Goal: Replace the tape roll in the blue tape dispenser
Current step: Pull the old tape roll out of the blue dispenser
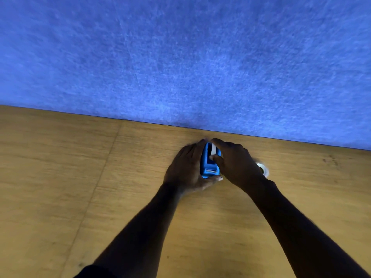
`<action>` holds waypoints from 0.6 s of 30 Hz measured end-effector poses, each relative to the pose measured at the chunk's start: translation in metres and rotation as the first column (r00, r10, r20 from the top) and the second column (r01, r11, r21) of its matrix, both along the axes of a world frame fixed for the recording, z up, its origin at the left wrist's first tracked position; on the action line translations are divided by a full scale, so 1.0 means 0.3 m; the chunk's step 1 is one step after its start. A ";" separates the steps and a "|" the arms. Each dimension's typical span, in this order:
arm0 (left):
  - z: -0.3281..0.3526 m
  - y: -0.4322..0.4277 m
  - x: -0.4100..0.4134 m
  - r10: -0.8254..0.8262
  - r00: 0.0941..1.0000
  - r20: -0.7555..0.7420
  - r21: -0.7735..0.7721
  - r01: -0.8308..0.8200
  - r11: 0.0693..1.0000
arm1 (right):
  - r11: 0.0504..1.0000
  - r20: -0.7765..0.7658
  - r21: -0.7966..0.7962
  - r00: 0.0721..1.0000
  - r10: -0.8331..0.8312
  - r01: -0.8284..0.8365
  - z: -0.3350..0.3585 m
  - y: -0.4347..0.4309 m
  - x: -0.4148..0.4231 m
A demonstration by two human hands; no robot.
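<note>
So the blue felt wall (180,57) fills the whole top half and the wooden tabletop (80,177) runs below it, with everything happening near the back edge. Both hands are crowded around the blue tape dispenser (208,166), which sits on the tabletop with its cutter end facing the person. The left hand (185,169) is wrapped around its left side, thumb tucked under the front, basically bracing it. The right hand (234,163) comes over the top with fingers pinching the white tape roll (213,149) sitting in the slot. A second roll (263,169) lies flat just behind the right wrist. Honestly can't tell which is the old one, so my guess is we're mid-swap: roll either getting seated or pulled. Next move needs a firm brace and a straight lift or push on the hub
</note>
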State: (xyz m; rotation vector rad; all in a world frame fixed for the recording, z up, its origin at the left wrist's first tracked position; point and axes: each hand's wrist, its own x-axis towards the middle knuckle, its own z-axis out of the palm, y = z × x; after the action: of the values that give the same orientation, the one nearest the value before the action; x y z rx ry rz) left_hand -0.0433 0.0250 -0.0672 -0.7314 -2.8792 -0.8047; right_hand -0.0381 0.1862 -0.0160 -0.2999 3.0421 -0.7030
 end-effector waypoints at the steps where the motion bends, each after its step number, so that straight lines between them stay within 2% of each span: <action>1: -0.001 -0.001 0.000 -0.001 1.000 0.004 -0.002 0.001 1.000 | 1.000 0.003 0.011 1.000 0.003 -0.003 0.002 0.000 -0.001; 11: -0.006 -0.003 -0.004 -0.004 1.000 0.015 0.007 0.003 1.000 | 0.999 0.043 -0.038 0.999 0.001 0.000 0.034 0.012 0.002; 18: 0.002 0.004 0.002 -0.005 1.000 0.014 0.000 0.005 1.000 | 0.992 -0.030 -0.123 0.999 -0.046 0.042 0.068 0.021 0.036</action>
State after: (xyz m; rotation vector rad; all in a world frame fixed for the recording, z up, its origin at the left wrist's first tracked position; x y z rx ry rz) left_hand -0.0428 0.0261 -0.0666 -0.7362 -2.8909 -0.8139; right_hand -0.0273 0.1924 0.0043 -0.2487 3.0504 -0.8978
